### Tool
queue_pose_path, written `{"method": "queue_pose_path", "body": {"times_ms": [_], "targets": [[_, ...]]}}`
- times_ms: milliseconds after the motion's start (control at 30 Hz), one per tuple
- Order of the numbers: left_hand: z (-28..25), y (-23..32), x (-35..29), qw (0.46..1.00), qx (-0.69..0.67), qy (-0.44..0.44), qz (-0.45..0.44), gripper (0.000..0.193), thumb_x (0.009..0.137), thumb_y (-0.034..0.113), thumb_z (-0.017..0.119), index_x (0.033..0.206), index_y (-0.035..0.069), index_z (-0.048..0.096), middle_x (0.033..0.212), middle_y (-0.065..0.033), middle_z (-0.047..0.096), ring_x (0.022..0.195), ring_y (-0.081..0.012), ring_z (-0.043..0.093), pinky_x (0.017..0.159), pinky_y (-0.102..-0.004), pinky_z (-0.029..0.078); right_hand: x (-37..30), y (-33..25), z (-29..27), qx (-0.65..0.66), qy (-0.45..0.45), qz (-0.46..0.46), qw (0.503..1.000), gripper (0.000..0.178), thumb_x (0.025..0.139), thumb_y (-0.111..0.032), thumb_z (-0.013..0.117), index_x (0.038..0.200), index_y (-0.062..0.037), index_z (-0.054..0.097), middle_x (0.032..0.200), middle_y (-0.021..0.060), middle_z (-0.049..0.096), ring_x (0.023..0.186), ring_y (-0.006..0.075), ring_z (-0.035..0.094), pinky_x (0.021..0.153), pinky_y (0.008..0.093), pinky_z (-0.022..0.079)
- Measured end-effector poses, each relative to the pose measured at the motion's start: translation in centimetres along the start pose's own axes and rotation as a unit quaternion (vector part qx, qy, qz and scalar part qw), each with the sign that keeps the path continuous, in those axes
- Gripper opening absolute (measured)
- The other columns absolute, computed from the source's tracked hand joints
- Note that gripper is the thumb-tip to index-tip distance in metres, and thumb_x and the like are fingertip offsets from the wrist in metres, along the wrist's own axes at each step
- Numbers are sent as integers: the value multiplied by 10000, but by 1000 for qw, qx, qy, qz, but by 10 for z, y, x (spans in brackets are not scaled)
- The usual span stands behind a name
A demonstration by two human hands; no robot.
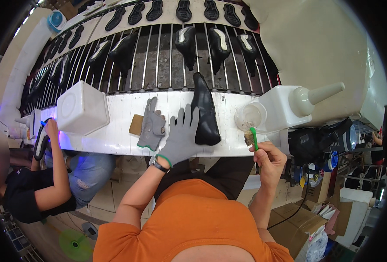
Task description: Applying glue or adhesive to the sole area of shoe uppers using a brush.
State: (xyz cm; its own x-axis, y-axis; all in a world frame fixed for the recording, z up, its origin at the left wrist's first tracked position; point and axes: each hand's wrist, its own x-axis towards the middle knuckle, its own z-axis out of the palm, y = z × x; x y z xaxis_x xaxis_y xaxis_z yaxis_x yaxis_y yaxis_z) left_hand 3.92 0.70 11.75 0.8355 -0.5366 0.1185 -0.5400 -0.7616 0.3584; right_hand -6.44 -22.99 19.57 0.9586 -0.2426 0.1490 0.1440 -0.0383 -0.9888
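Note:
My left hand (178, 137), in a grey glove with a green cuff, has its fingers stretched out against the side of a black shoe upper (205, 118). The upper lies on the white bench, toe away from me. In my bare right hand (270, 163), thumb and fingers pinch the green handle of a small brush (251, 139). Its bristles are at the near side of a clear round cup (250, 115); whether they touch it I cannot tell. A spare grey glove (152, 126) lies left of my gloved hand, beside a small brown block (136, 125).
Beyond the bench, a roller conveyor (158, 56) carries several black uppers, with black soles (183, 11) on a shelf behind. A white square container (82, 109) stands left, a white spouted bottle (285, 107) right. At far left a person (40, 187) handles a sole.

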Motion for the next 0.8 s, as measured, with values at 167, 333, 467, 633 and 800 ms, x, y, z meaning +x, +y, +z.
{"method": "queue_pose_path", "body": {"times_ms": [167,333,467,633,800], "targets": [[-4,1,5,996,85,-40,-9,1258,563,504,841,1523,76,150,1489,-307,230,1305,-503,331,1064,-529,308,3,7,-4,13,31,23,999,143,874,-7,648,998,35,704,854,88,688,611,69,526,487,175,354],[-2,-7,16,995,-88,-32,-44,1247,547,368,840,1533,115,119,1417,-292,301,1168,-480,441,1017,-521,366,9,8,-3,22,50,39,998,123,885,-6,629,975,47,694,845,96,691,597,66,526,478,175,362],[-9,-22,18,902,-417,9,-111,1129,667,301,794,1543,107,108,1337,-209,430,1113,-326,524,961,-409,439,11,7,-2,23,54,45,997,116,888,-5,624,965,50,691,833,103,694,585,67,527,474,176,365],[-70,-48,-3,618,-758,59,-201,550,832,197,624,1331,13,486,1052,-59,599,867,-104,590,768,-241,489,16,9,-7,35,63,46,996,117,893,-16,629,967,53,688,823,117,694,585,74,528,475,181,370],[-101,-73,14,607,-773,106,-148,579,818,202,619,1355,51,466,1025,-46,621,888,-112,598,795,-256,499,26,9,-9,25,67,37,997,127,898,-47,644,963,52,690,816,117,694,574,75,523,475,186,368]]}}
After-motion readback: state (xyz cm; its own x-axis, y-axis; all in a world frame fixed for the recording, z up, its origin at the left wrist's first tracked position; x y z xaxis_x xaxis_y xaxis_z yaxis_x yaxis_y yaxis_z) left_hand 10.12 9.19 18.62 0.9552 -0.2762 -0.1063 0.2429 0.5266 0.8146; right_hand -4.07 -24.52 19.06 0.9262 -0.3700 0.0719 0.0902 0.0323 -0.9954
